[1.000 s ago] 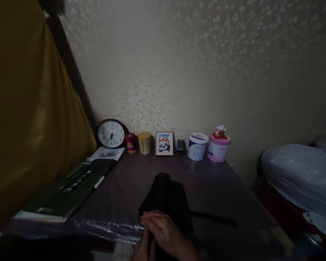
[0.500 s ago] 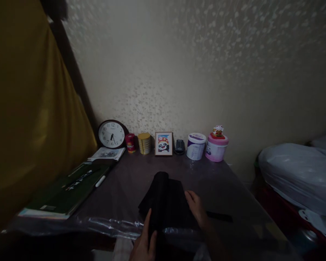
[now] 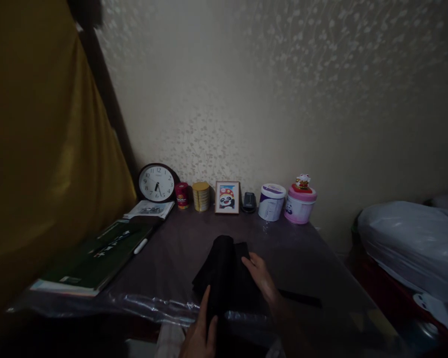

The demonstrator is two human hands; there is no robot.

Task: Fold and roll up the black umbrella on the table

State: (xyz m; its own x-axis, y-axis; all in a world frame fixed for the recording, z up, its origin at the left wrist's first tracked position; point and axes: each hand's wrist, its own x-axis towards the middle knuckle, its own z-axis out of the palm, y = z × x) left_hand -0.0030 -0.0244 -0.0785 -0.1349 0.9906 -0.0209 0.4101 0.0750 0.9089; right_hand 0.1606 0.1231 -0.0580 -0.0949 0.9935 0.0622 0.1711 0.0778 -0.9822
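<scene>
A piece of black cloth (image 3: 219, 268), partly rolled or folded over, lies at the near middle of the table; its exact kind is too dark to tell. A thick rounded fold runs along it, and a flatter part lies to the right. My left hand (image 3: 201, 330) grips the near end of the fold, thumb and forefinger on either side. My right hand (image 3: 261, 278) holds the flat part at its right side, fingertips on top and the rest hidden. From under my right wrist a black strap (image 3: 300, 298) stretches out to the right.
Along the wall stand a clock (image 3: 157, 183), a red can (image 3: 181, 195), a yellow can (image 3: 201, 196), a framed panda picture (image 3: 227, 198), a small black device (image 3: 249, 201), a white tub (image 3: 272, 203) and a pink tub (image 3: 299, 206). Green book (image 3: 93, 258) and white pen (image 3: 141, 246) lie left.
My right hand has moved left over the flat part of the cloth, bringing its right side closer to the fold. My left hand stays at the fold. The view has shifted slightly.
</scene>
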